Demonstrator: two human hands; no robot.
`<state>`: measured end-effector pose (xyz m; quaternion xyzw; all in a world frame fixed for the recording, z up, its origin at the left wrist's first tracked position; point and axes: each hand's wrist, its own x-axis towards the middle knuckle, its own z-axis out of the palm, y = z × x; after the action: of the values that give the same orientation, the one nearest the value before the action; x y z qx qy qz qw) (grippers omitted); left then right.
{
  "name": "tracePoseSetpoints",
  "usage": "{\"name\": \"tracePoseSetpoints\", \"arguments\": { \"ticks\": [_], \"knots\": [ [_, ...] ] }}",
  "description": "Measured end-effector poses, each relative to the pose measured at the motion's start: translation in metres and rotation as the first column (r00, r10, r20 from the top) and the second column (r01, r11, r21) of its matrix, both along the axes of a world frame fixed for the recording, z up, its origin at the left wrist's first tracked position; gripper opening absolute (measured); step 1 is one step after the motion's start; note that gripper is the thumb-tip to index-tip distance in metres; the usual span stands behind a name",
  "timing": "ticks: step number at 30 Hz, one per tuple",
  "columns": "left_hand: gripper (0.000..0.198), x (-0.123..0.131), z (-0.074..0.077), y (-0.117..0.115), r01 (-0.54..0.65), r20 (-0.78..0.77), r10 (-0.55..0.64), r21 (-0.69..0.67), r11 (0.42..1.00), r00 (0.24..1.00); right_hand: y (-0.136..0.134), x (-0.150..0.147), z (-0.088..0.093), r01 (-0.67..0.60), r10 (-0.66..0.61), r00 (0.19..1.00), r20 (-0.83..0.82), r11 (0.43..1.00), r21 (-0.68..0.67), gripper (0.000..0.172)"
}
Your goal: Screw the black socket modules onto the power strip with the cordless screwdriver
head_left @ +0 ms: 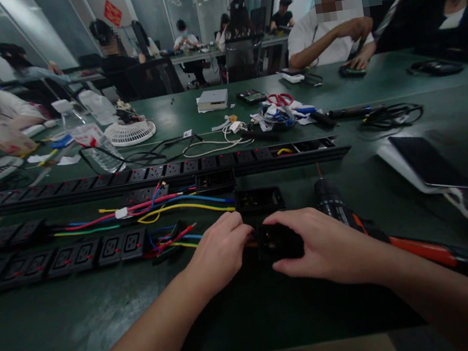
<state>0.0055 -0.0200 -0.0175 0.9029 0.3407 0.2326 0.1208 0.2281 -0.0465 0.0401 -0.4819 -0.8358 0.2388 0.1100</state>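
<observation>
**While the right hand (325, 239) grips a black block (282, 243), the left hand (220, 250) works close against its side**

Just below the centre of the frame, the black block sits between the two hands, above the near part of the green desk (85, 327). The right hand is curved around the block from the right, with the thumb along the lower edge and the fingers along the upper one. The left hand is bunched at the block's left side; its fingertips are partly hidden, so I cannot tell whether they pinch anything. Coloured wires (178, 242) run toward it from the front socket strip (92, 255) at the left of the frame.

Just above the hands lies a second block (259, 199), with yellow and blue leads (190, 206) going into its left end. Farther up, a long socket strip (172, 169) stretches from the left edge past the middle.

Right of the hands, a black and orange drill (334, 202) lies slantwise, its bit toward the top of the frame and its body partly behind the right forearm. A dark phone (428, 163) rests on something white at the right.

In the upper left stand a plastic bottle (96, 142) and a white fan grille (130, 134); red-handled scissors (279, 99) lie among clutter at upper centre. A person in a white shirt (305, 43) sits across the desk, upper right.
</observation>
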Motion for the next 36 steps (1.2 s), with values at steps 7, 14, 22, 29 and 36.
{"name": "tracePoseSetpoints", "arguments": {
  "ticks": [7, 14, 22, 29, 36],
  "knots": [
    [0.02, 0.001, -0.001, 0.002, -0.053, 0.018, 0.054, -0.015, 0.998, 0.998, 0.002, -0.005, -0.003, 0.008, -0.009, 1.0, 0.013, 0.999, 0.048, 0.042],
    [0.016, 0.003, 0.014, 0.014, 0.014, 0.082, 0.022, -0.412, 0.911, 0.996, 0.004, -0.009, -0.009, -0.035, 0.017, 0.993, 0.119, 0.988, 0.152, 0.035],
    [0.017, 0.005, 0.012, 0.017, -0.028, 0.101, 0.08, -0.438, 0.898, 0.992, 0.003, -0.008, -0.014, -0.046, 0.02, 0.992, 0.125, 0.976, 0.211, 0.041],
    [0.025, 0.008, 0.005, 0.006, -0.079, 0.046, 0.088, -0.164, 0.983, 0.995, 0.005, -0.007, -0.011, -0.007, -0.006, 0.996, 0.093, 0.991, 0.135, 0.04],
    [0.029, 0.004, -0.004, 0.004, -0.044, -0.023, 0.048, 0.142, 0.989, 0.999, 0.007, -0.004, -0.003, 0.039, -0.039, 0.999, 0.029, 0.999, 0.022, 0.041]
  ]
}}
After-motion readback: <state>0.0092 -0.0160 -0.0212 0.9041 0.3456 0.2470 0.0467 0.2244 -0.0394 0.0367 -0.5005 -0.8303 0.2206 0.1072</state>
